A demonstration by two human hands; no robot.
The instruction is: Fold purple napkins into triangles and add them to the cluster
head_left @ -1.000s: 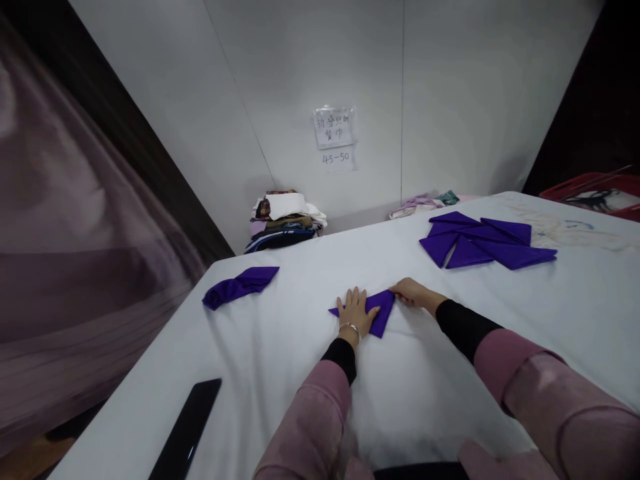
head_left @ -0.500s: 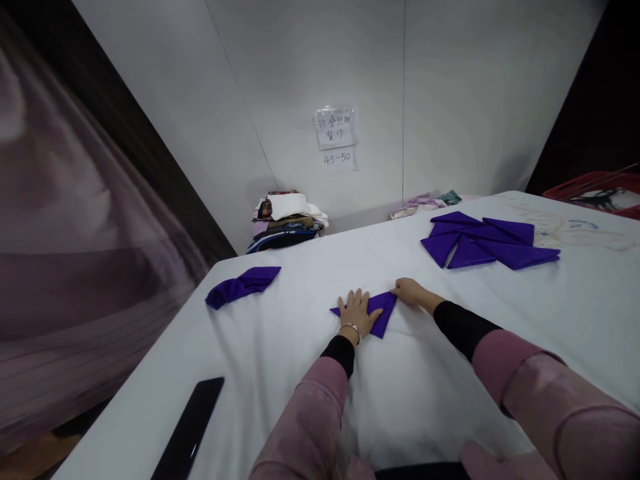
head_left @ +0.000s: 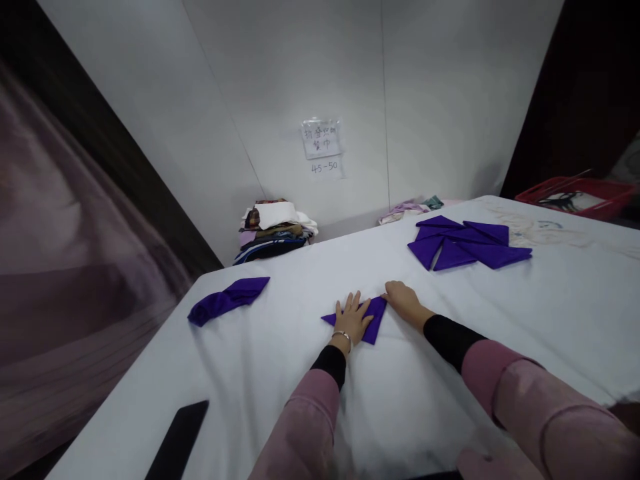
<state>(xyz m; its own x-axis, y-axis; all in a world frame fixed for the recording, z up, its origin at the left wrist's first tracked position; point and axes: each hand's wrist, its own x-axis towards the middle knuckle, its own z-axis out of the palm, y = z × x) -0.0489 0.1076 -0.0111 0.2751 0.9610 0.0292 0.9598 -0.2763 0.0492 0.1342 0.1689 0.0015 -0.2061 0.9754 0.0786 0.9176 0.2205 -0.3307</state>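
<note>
Cloth (head_left: 373, 329) could skew, imo: left hand (head_left: 353, 323) spread flat on it, right hand (head_left: 401, 300) pinching the corner, one hard tug drags folds loose.

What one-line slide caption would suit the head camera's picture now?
Left hand spread on a folded purple cloth, right hand at its corner, on a white-covered table.

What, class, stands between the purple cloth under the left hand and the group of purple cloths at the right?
Only the right hand, its fingertips at the far right corner of the purple cloth. Past it, only bare white tablecloth shows before the purple group.
</note>
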